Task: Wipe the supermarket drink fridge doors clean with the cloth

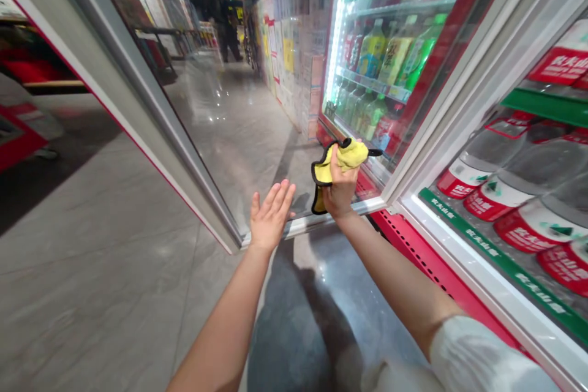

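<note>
Grey tiles make up the floor (pixel 114 294), which spreads under everything. Above it stands a glass door (pixel 140 101) in a pale metal frame, swung out from an open cooler (pixel 427 260) with a red base on the right. Within the pane a second cooler (pixel 339 30) shows, brightly lit and stocked with coloured bottles; whether it is seen through the glass or reflected, I cannot tell. Also in the pane are stacked boxes (pixel 280 52) and, further back, a person (pixel 225 21) in dark clothing. Large clear bottles (pixel 498 199) with red-and-white labels stand on the open cooler's shelf, behind a green strip (pixel 487 248). Both bare forearms reach toward the bottom of the door, a pale sleeve (pixel 478 349) on the right one. The left grip (pixel 270 217) is released, fingers stretched out near the lower rail; contact with the glass is unclear. The right grip (pixel 342 188) grasps a yellow cloth (pixel 353 154), bunched at the pane's lower part, toward the open cooler. Black edging (pixel 316 173) trims the cloth.
</note>
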The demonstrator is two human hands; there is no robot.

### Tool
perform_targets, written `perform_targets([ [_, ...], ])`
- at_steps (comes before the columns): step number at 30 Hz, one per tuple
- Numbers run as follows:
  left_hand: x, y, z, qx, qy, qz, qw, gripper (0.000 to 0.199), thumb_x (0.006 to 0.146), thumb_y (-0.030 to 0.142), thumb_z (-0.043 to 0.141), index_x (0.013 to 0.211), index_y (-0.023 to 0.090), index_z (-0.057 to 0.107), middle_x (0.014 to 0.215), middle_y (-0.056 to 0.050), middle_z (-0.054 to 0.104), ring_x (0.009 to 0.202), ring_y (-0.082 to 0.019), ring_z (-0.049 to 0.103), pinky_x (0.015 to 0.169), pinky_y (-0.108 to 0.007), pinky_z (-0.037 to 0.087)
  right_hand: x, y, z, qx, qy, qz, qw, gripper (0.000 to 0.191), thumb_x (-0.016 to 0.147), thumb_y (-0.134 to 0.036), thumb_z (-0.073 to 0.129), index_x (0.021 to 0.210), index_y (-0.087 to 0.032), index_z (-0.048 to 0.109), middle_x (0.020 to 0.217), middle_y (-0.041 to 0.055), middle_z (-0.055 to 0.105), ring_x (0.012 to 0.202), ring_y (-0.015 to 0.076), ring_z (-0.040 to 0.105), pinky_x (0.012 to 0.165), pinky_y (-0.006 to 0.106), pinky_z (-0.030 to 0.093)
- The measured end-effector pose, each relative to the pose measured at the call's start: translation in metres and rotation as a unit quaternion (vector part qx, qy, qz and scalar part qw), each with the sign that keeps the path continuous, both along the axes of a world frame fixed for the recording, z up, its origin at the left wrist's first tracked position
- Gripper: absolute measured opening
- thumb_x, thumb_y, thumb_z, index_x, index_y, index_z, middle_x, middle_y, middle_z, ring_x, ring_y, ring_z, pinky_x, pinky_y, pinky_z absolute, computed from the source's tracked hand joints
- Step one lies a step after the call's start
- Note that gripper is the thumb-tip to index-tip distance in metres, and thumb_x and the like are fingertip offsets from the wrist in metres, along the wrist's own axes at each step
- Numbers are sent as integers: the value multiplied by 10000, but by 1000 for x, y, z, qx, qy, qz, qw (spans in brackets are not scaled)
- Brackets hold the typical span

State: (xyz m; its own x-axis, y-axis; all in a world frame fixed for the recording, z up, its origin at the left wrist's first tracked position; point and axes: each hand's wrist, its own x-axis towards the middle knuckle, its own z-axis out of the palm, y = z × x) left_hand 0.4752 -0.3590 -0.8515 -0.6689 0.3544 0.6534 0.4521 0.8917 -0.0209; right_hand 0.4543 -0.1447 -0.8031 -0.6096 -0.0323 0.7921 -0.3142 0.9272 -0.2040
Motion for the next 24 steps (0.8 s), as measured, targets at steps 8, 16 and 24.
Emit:
perform_targets([
  [8,-3,7,24,-12,3,-2,1000,708,950,87,435,1617,261,272,1657,-71,322,1566,-181,233,1287,-530,-42,2,-7,-3,48,-24,52,997,519,847,-106,593,1320,-301,683,1728,52,162,1583,379,118,1184,621,310],
  [16,13,-38,28,7,5,71,997,756,889,41,424,1618,144,251,1677,-130,265,1589,-232,124,1294,-556,106,-19,-60,0,51,2,62,997,542,878,-101,623,1380,-307,632,1700,99,248,1573,325,215,1228,562,250],
  [24,24,-78,20,47,18,157,986,755,888,23,407,1616,152,255,1693,-160,174,1588,-253,69,1283,-570,165,-24,-93,1,118,34,132,984,344,978,-180,562,1261,-301,715,1663,93,340,1570,265,241,1246,535,195],
])
